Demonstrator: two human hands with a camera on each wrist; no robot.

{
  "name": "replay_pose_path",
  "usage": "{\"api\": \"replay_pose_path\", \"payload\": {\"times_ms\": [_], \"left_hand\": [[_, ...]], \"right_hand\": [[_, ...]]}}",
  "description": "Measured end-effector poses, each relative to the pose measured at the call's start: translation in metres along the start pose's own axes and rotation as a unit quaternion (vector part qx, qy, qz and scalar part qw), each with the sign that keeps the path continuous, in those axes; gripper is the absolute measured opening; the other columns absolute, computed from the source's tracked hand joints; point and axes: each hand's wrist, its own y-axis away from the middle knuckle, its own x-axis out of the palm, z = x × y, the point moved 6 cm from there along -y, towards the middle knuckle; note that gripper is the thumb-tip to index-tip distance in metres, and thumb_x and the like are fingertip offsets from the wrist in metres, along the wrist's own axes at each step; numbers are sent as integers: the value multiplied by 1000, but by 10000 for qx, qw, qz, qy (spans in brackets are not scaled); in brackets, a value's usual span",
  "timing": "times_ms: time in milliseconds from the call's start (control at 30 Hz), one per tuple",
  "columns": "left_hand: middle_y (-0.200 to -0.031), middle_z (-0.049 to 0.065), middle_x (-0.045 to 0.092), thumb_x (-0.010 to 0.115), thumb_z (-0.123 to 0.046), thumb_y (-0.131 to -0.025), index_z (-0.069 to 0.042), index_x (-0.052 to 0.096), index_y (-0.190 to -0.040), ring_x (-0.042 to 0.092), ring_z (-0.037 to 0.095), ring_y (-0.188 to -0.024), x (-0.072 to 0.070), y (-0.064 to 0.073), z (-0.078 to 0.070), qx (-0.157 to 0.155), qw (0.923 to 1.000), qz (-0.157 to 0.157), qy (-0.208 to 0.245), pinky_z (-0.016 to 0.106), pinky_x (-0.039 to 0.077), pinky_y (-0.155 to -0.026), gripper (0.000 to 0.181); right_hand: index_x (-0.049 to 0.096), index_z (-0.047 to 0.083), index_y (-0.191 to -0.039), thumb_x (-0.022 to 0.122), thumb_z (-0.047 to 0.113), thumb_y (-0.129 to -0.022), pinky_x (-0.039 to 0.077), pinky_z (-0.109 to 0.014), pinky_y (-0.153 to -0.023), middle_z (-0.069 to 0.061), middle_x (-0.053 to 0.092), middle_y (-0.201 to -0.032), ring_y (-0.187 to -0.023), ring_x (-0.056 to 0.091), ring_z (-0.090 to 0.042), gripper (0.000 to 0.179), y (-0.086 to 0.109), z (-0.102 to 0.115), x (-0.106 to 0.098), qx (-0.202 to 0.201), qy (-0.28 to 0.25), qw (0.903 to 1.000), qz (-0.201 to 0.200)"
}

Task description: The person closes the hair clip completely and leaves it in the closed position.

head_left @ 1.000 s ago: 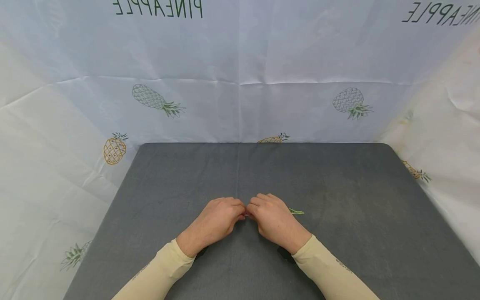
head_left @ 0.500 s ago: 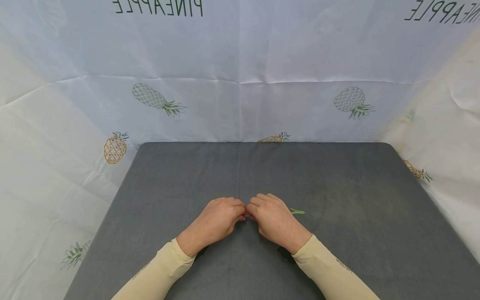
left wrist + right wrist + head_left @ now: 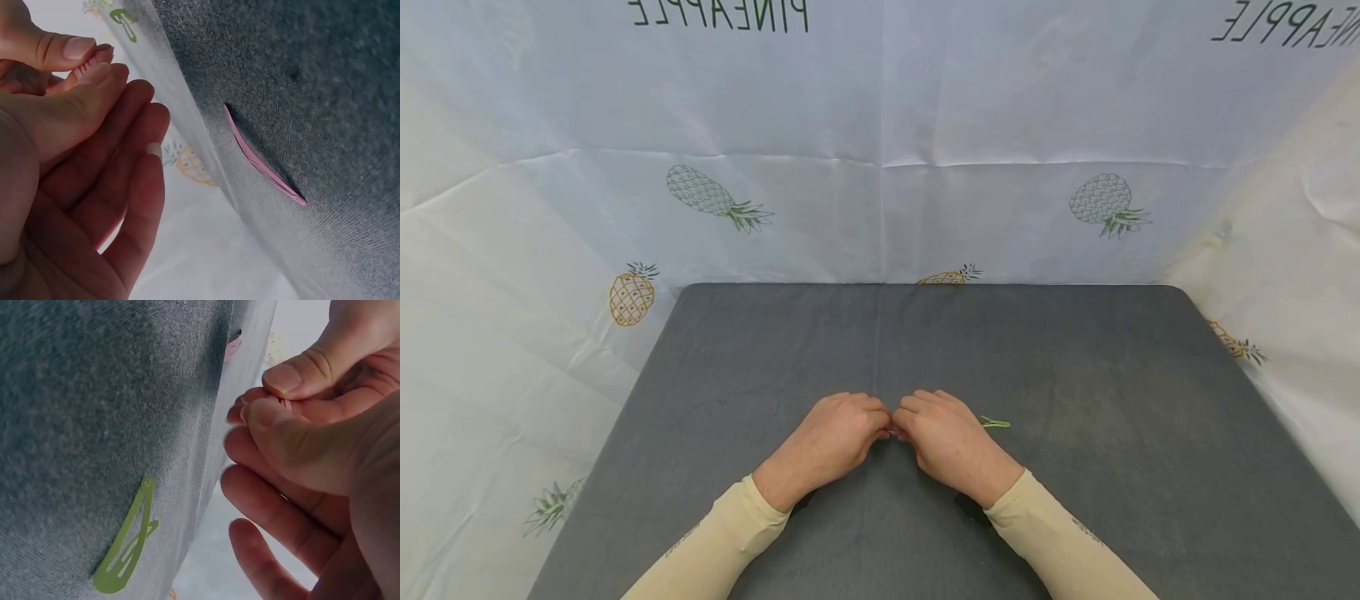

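- We see two hands meeting over a grey table [image 3: 760,350], the left hand [image 3: 830,443] and the right hand [image 3: 946,435] pinching one small pink piece [image 3: 87,67] between thumbs and fingers.
- That piece is mostly hidden by the fingertips; we make out pink stripes in the left wrist view, but cannot tell its full shape.
- We count two hair clips lying on the table: one green clip [image 3: 125,547] and one pink clip [image 3: 262,162].
- In the head view, the green clip shows only in part beyond the right hand, and the pink clip is out of sight.
- Seen from the right wrist, the green clip has its inner tongue sticking out to one side of its frame.
- We find two pale yellow sleeves [image 3: 703,542], cut off by the lower edge, with lettering too small to read.
- A dark object [image 3: 972,508] shows under the right wrist, mostly covered.
- Behind, a white cloth [image 3: 827,100] printed with pineapples carries two mirrored words, "PINEAPPLE", one running off the right edge; one pineapple [image 3: 943,278] is cut short by the table's far edge.
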Motion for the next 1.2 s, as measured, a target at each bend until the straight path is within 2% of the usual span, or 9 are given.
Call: {"api": "replay_pose_path", "payload": {"times_ms": [133, 367, 900, 1200], "left_hand": [[-87, -9, 74, 85, -21, -93, -20, 81, -94, 65, 9, -74, 1, 0, 0, -37, 10000, 64, -36, 25, 52, -67, 5], [-87, -9, 74, 84, -21, -94, -21, 81, -94, 66, 9, -75, 1, 2, 4, -137, 9996, 190, -142, 27, 54, -69, 3], [-88, -8, 74, 86, -22, -94, -21, 81, -94, 65, 10, -75, 6, -1, 6, -298, 9987, 399, -76, 27, 54, -69, 5], [-82, -8, 71, 83, -21, -95, -21, 77, -87, 62, 11, -71, 5, -9, 4, -329, 9992, 234, 12, 27, 50, -66, 10]], "right_hand": [[75, 22, -87, 87, 15, -91, 46, -27, -68, 9, 63, -79, -73, 57, -10, 14, 1, -3, -1, 83, -178, 9998, 61], [79, 22, -92, 88, 22, -91, 49, -28, -71, 9, 67, -85, -77, 61, -10, 10, -2, -6, -7, 166, -298, 9994, 8], [76, 23, -87, 85, 20, -94, 47, -28, -70, 10, 64, -82, -74, 58, -10, 12, -4, -9, -4, 212, -240, 9995, 34], [73, 24, -82, 86, 19, -93, 42, -25, -65, 10, 62, -77, -70, 56, -9, 18, -3, -13, 1, 221, -196, 9996, -52]]}}
